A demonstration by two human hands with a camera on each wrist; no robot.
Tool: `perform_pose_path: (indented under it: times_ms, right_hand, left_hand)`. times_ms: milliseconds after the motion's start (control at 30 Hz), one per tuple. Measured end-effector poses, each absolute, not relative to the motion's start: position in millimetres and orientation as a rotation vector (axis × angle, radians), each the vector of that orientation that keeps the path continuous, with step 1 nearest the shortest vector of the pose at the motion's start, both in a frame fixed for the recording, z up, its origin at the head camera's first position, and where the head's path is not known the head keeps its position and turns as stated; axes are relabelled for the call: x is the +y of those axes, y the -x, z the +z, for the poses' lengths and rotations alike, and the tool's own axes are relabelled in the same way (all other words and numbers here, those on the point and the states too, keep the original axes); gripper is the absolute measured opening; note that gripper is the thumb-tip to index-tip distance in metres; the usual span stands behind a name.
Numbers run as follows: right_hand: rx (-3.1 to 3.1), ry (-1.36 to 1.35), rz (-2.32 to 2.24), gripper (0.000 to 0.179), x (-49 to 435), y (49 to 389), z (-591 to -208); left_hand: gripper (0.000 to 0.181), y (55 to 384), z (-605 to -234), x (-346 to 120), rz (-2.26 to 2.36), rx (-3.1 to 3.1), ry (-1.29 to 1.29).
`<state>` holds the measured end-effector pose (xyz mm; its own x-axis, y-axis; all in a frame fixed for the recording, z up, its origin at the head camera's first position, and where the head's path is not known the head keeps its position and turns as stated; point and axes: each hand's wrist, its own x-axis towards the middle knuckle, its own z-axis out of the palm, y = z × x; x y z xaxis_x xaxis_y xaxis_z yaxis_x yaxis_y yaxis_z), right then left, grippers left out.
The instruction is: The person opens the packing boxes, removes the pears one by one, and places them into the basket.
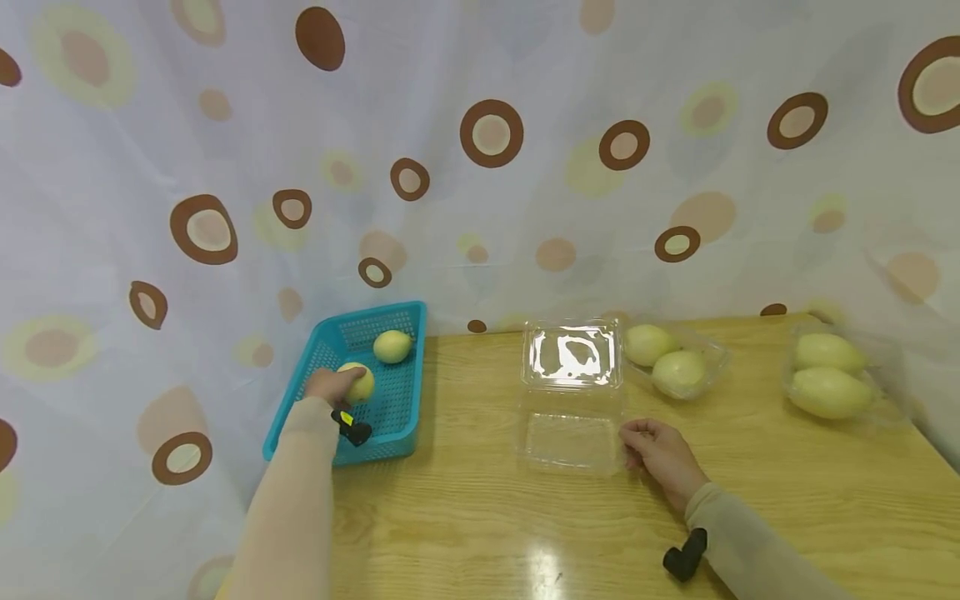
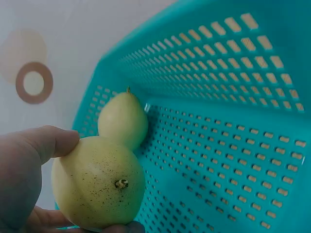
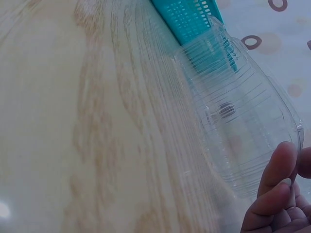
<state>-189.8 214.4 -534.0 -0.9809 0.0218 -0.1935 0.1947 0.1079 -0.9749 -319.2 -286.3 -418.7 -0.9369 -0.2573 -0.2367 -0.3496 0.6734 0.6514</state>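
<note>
Left fingers (image 2: 59, 141), partly hidden, curled round a fruit (image 2: 99, 179); right fingers (image 3: 278, 167), cropped, pinched on a clear container (image 3: 243, 121).

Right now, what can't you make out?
Left wrist view: part of the farther yellow round fruit, hidden by the nearer speckled yellow round fruit.
Head view: the speckled fruit's left side, covered by the left hand.
Right wrist view: the rest of the turquoise perforated plastic basket, cut off by the top edge.
</note>
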Motion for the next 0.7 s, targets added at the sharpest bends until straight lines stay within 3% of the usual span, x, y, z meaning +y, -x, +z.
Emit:
perform_pose_path:
  times_ms: [267,700]
  right_hand:
    - [2.211,-0.223,-2.023,0.037,216,189,-535]
    - [2.225,-0.214,-2.017,0.035,215,187,-530]
  left_hand:
    - [0.068,331,-430,-297,0.875,2.805,0.546]
    - [0.064,335,-430,-289,0.911,2.711,0.55]
